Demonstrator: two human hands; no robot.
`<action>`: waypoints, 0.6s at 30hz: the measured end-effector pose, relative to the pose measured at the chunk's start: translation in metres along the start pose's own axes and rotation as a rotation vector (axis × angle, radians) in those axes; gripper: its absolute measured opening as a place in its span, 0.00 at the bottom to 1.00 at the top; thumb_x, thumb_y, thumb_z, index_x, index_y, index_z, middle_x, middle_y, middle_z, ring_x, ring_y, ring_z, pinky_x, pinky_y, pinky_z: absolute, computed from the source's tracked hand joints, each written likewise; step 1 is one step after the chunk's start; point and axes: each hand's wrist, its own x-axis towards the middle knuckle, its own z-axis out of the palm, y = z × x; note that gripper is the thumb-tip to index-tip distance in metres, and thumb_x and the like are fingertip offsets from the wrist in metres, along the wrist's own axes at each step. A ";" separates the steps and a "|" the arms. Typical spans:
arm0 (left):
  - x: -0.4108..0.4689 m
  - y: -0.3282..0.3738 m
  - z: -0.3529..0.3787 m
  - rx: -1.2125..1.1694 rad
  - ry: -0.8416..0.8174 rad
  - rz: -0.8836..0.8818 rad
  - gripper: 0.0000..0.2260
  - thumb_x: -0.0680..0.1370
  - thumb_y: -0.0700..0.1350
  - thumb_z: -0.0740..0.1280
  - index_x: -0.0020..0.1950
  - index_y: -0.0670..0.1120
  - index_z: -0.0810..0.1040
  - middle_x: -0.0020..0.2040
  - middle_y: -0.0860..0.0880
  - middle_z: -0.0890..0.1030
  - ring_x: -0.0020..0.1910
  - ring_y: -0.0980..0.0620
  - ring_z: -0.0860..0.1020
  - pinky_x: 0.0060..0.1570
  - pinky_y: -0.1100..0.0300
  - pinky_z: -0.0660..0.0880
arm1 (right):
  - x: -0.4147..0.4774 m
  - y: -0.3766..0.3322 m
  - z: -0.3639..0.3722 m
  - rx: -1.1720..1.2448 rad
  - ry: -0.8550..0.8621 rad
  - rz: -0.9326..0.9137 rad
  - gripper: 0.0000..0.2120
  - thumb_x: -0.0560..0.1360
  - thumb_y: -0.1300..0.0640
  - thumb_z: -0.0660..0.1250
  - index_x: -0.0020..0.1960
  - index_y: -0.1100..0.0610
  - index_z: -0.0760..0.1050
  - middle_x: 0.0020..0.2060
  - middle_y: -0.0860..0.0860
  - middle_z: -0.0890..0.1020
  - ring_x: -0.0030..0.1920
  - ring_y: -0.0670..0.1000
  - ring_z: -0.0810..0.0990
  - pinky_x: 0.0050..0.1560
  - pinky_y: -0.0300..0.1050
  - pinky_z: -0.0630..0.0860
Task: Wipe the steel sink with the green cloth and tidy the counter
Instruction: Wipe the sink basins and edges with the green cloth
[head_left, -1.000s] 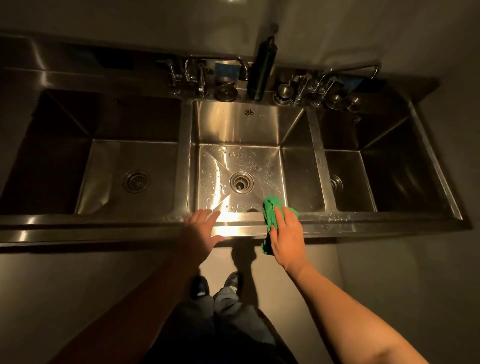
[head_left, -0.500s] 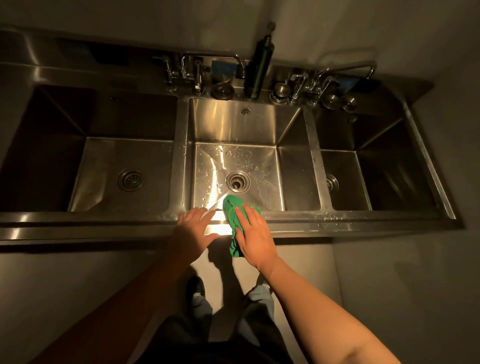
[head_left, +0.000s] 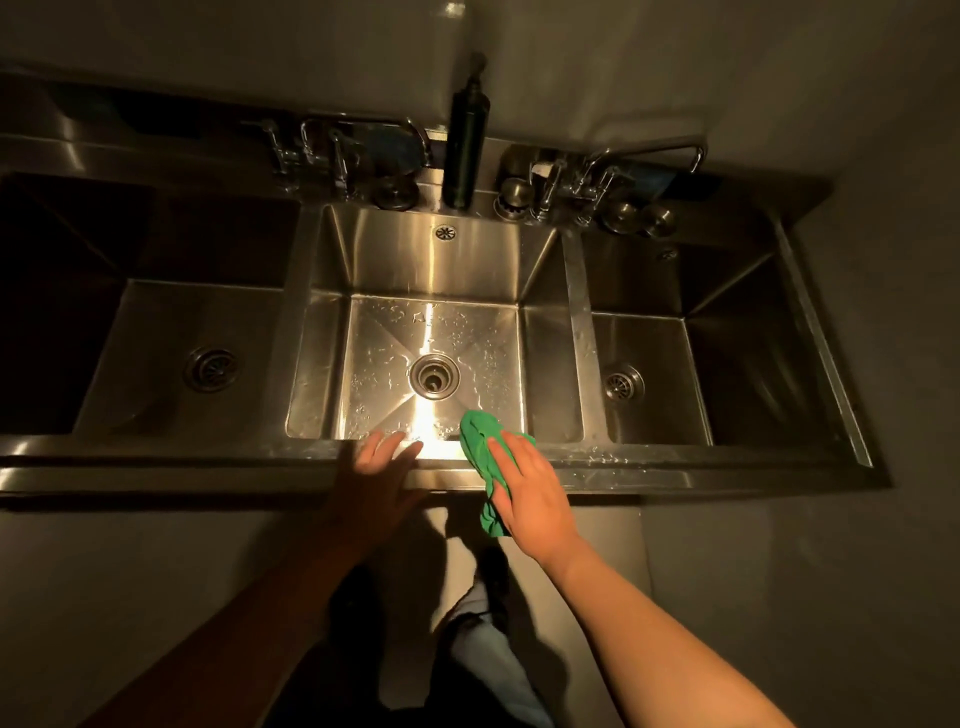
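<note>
A long steel sink (head_left: 675, 464) with three basins runs across the head view. The middle basin (head_left: 431, 260) is lit, and water drops lie on its floor around the drain (head_left: 434, 376). The green cloth (head_left: 475, 441) is draped over the front rim, just right of that drain, with one end hanging down the front. My right hand (head_left: 530, 493) presses flat on the cloth with its fingers stretched out. My left hand (head_left: 379, 467) rests flat on the rim to the left of the cloth and holds nothing.
A dark pump bottle (head_left: 464, 150) stands on the back ledge between two faucets (head_left: 332, 150) (head_left: 587, 171), with round metal strainers (head_left: 511, 197) beside them. The left basin (head_left: 156, 338) and right basin (head_left: 727, 338) are dim. Water beads wet the front rim at the right.
My right hand slid the cloth left along the front rim, then back to the right of the drain. My left hand has stayed on the rim.
</note>
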 end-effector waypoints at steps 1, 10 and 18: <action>0.005 0.009 0.002 0.043 -0.047 -0.013 0.27 0.77 0.55 0.72 0.74 0.48 0.75 0.74 0.43 0.74 0.74 0.37 0.70 0.69 0.35 0.67 | -0.002 0.008 -0.004 0.001 0.001 -0.003 0.27 0.83 0.54 0.60 0.80 0.55 0.61 0.79 0.54 0.63 0.79 0.56 0.60 0.78 0.55 0.58; 0.037 0.076 0.040 0.210 -0.192 -0.055 0.32 0.79 0.65 0.64 0.81 0.56 0.63 0.81 0.50 0.64 0.81 0.44 0.61 0.74 0.30 0.54 | -0.025 0.080 -0.037 -0.025 0.011 0.021 0.28 0.80 0.61 0.66 0.79 0.55 0.64 0.78 0.55 0.65 0.78 0.58 0.62 0.79 0.52 0.58; 0.050 0.109 0.054 0.281 -0.167 -0.086 0.34 0.75 0.71 0.66 0.75 0.53 0.73 0.73 0.49 0.76 0.72 0.43 0.74 0.69 0.25 0.65 | -0.029 0.123 -0.059 0.057 -0.024 -0.059 0.25 0.76 0.66 0.66 0.73 0.62 0.71 0.73 0.61 0.71 0.72 0.64 0.71 0.69 0.59 0.69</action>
